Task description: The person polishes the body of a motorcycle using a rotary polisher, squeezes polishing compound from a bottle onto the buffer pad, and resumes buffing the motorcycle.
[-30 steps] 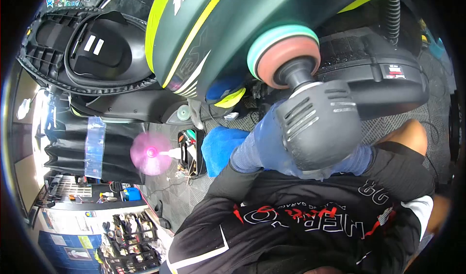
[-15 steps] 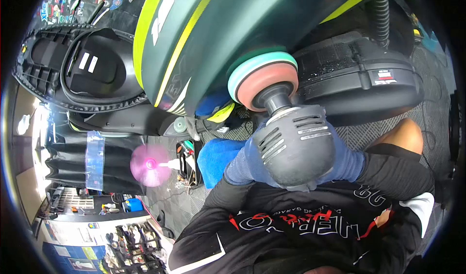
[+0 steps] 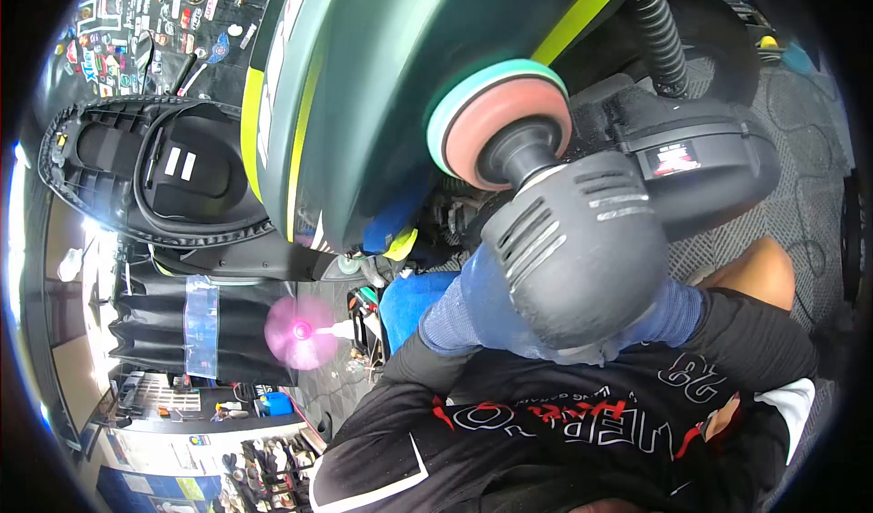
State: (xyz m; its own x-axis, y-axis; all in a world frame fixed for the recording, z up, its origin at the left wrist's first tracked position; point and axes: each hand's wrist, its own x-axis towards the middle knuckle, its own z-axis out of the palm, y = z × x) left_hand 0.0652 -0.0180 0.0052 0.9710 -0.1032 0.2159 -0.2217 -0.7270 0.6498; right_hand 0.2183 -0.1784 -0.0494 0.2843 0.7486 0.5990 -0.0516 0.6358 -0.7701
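Note:
A dark grey power polisher (image 3: 587, 258) hangs before my chest, its black neck pointing up and away. Its salmon-pink foam pad (image 3: 486, 145) with a teal backing rim rests against the dark green, glossy painted panel (image 3: 391, 85), which bears yellow stripes. My left hand (image 3: 477, 304), in a blue glove, is closed round the polisher from the left. From the right, my right hand (image 3: 668, 308), gloved in blue too, grips the same tool. The polisher's rounded housing hides most of the fingers of both hands.
A black motorcycle seat (image 3: 195, 163), underside showing, lies left of the panel. Right of it are a black engine or exhaust cover (image 3: 709, 167) and a ribbed hose (image 3: 659, 35). A blue towel (image 3: 414, 308) is by my left arm. A pink fan (image 3: 300, 331) spins at left.
The polisher has shifted slightly right and up along the panel, closer to the yellow stripe. The view has turned a little, so the surroundings sit differently. Both hands keep their hold.

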